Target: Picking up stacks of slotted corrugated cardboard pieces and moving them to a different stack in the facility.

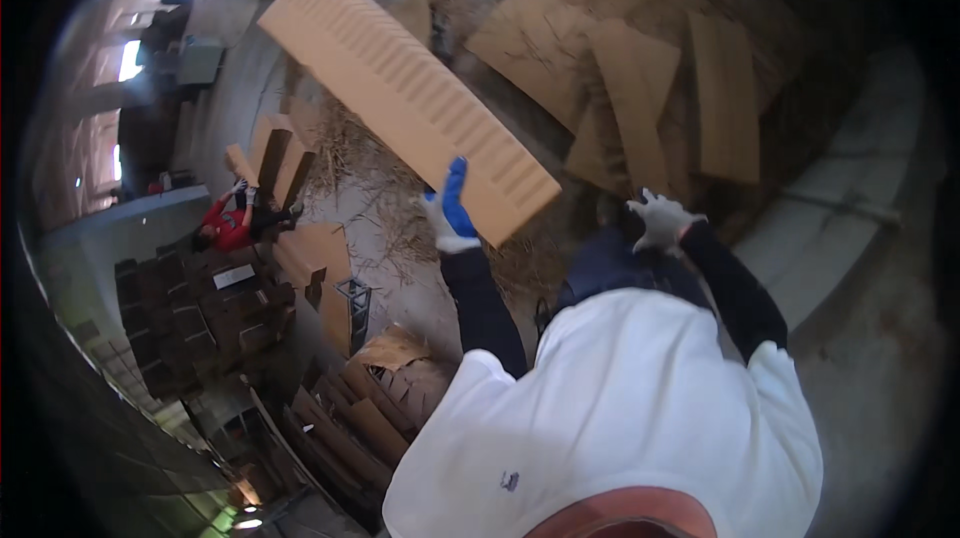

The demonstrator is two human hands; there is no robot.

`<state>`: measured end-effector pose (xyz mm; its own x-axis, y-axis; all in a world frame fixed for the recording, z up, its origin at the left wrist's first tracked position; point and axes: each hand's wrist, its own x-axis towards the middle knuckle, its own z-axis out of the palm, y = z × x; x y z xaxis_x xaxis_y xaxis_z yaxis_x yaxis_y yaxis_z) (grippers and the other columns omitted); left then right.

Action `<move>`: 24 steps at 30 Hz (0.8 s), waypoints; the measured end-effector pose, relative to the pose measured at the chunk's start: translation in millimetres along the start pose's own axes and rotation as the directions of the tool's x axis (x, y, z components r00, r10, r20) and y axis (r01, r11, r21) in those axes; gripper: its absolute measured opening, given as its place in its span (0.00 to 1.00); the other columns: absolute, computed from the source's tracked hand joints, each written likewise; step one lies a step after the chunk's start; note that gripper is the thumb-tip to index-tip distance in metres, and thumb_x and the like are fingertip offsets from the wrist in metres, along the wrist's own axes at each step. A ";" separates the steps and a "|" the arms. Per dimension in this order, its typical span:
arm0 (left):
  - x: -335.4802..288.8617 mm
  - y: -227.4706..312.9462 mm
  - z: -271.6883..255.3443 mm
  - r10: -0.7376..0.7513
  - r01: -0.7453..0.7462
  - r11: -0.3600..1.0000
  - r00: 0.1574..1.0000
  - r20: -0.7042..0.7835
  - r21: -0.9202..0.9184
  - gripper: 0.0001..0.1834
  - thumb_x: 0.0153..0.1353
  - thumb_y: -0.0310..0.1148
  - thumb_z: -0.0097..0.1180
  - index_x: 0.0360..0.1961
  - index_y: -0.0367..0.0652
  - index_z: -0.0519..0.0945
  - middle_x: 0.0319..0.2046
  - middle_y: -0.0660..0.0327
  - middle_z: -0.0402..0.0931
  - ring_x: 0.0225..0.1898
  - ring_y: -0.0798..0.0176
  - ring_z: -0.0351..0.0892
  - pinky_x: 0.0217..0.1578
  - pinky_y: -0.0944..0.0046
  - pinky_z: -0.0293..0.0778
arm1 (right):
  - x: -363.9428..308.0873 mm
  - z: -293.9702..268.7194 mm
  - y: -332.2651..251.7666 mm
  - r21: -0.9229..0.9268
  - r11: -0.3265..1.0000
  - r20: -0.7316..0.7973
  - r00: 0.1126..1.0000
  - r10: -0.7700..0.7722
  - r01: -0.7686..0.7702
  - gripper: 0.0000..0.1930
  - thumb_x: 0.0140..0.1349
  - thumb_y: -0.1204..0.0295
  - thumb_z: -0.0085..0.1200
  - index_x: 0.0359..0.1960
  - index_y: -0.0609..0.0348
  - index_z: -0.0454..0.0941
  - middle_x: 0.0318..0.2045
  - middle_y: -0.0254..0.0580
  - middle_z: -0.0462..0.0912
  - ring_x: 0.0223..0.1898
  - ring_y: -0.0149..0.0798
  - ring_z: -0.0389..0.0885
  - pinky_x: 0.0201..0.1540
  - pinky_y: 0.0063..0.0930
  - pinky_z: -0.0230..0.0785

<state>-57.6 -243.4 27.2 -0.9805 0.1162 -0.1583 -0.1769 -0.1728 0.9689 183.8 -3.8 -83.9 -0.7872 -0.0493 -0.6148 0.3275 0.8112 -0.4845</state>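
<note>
A long tan cardboard block (400, 103) with a row of ridges along its upper face slants from the upper left toward the middle. My left hand (452, 210), in a blue and white glove, is closed on its near end, with a blue finger lying over the top and part of the grip hidden beneath. To the right, my right hand (662, 222) wears a pale grey glove. Its fingers are spread, with nothing visible in them, close to my dark trousers and just short of the flat cardboard strips (635, 88).
More cardboard sheets (530, 43) lie on the floor ahead, with straw-like scraps (375, 203) around them. At the left, a person in red (228, 226) handles a cardboard piece. Dark stacked bundles (200, 313) and leaning cardboard (345, 428) stand at lower left. A pale slab (840, 208) lies right.
</note>
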 end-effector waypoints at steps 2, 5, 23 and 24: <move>1.6 49.9 -17.9 0.007 -0.008 0.993 1.000 0.008 0.120 0.14 0.55 0.21 0.64 0.44 0.32 0.78 0.40 0.59 0.80 0.39 0.67 0.81 0.44 0.68 0.78 | -6.9 -63.2 -59.9 0.171 0.973 -0.382 0.921 -0.078 0.154 0.45 0.49 0.50 0.67 0.66 0.54 0.61 0.66 0.61 0.59 0.64 0.60 0.63 0.64 0.50 0.58; -3.4 52.3 -26.7 0.010 -0.018 0.979 0.999 0.040 0.202 0.15 0.54 0.20 0.64 0.44 0.30 0.77 0.40 0.57 0.81 0.39 0.66 0.81 0.44 0.67 0.78 | 43.9 -89.6 -87.9 0.728 0.506 -0.576 0.812 0.088 0.462 0.39 0.58 0.52 0.60 0.67 0.57 0.60 0.65 0.54 0.62 0.63 0.48 0.67 0.62 0.38 0.62; -59.0 58.2 36.8 0.088 -0.395 0.096 0.918 0.387 0.914 0.45 0.39 0.51 0.73 0.55 0.36 0.67 0.45 0.49 0.73 0.46 0.44 0.76 0.45 0.50 0.73 | 121.6 -95.1 -132.5 0.589 -0.759 -0.436 0.900 -0.008 0.279 0.35 0.63 0.38 0.44 0.61 0.52 0.69 0.55 0.40 0.77 0.55 0.37 0.75 0.60 0.37 0.67; -60.9 57.1 38.8 0.099 -0.400 0.092 0.915 0.391 0.912 0.46 0.39 0.51 0.73 0.55 0.37 0.67 0.45 0.49 0.73 0.47 0.45 0.76 0.45 0.50 0.73 | 118.0 -97.9 -129.7 0.611 -0.749 -0.418 0.908 -0.028 0.258 0.38 0.60 0.35 0.45 0.61 0.53 0.70 0.55 0.44 0.77 0.55 0.42 0.75 0.60 0.41 0.65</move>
<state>-4.8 -222.5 99.5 -0.8815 0.4715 0.0254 0.4532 0.8297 0.3258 -2.7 -57.7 -32.7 -0.9424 0.1759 -0.2846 -0.1290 -0.9759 -0.1761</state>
